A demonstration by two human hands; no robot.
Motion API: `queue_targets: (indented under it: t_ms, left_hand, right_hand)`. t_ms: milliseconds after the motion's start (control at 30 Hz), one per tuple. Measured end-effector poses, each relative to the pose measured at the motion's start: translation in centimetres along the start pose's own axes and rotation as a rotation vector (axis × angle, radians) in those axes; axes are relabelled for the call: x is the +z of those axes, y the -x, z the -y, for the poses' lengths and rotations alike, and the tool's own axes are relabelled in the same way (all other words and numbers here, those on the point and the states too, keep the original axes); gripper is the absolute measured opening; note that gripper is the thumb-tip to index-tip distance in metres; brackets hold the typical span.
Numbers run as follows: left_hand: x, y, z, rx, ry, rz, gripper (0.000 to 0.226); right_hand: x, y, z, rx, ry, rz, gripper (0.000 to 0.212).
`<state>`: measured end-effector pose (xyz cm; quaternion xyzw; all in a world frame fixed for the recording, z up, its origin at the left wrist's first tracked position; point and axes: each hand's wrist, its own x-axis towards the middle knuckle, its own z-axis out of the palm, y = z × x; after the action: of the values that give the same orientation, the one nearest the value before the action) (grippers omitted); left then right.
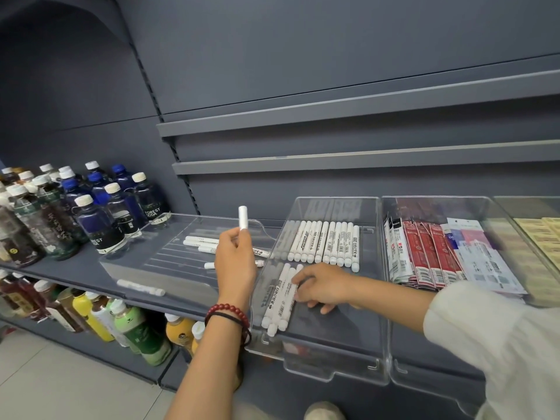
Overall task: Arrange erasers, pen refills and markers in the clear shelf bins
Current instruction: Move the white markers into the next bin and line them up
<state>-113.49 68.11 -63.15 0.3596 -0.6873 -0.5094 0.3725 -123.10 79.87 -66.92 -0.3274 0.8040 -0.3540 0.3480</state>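
Note:
My left hand (235, 262) holds one white marker (243, 217) upright above the left clear bin (157, 268), where a few loose white markers (201, 242) lie. My right hand (322, 287) is inside the middle clear bin (318, 368), its fingers curled over the front group of white markers (280, 298). A neat row of white markers (325, 242) fills the back of that bin. The bin to the right (439, 377) holds red and white pen refill packets (433, 256).
Another white marker (141, 287) lies on the shelf edge in front of the left bin. Drink bottles (91, 219) crowd the shelf at left, more bottles (121, 322) stand below. A further bin with yellowish packs (539, 234) sits far right. Grey shelves (363, 159) run above.

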Motion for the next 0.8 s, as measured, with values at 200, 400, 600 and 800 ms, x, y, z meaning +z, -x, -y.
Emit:
queue_targets:
  t_ms: [200, 400, 600, 800]
  left_hand:
    - [-0.4, 0.6, -0.2, 0.071, -0.061, 0.092, 0.016]
    - [0.5, 1.2, -0.3, 0.127, -0.188, 0.176, 0.019]
    - [0.8, 1.0, 0.4, 0.205, -0.349, 0.188, 0.019]
    - [0.2, 1.0, 0.1, 0.268, -0.478, 0.041, 0.023]
  right_hand:
    - [-1.9, 0.4, 1.3, -0.213, -0.168, -0.287, 0.024]
    - [-2.2, 1.5, 2.2, -0.331, -0.311, -0.234, 0.023]
    - [-2.2, 1.2, 1.7, -0.349, -0.243, -0.222, 0.016]
    - [-2.1, 0.4, 0.1, -0.158, -0.166, -0.272, 0.015]
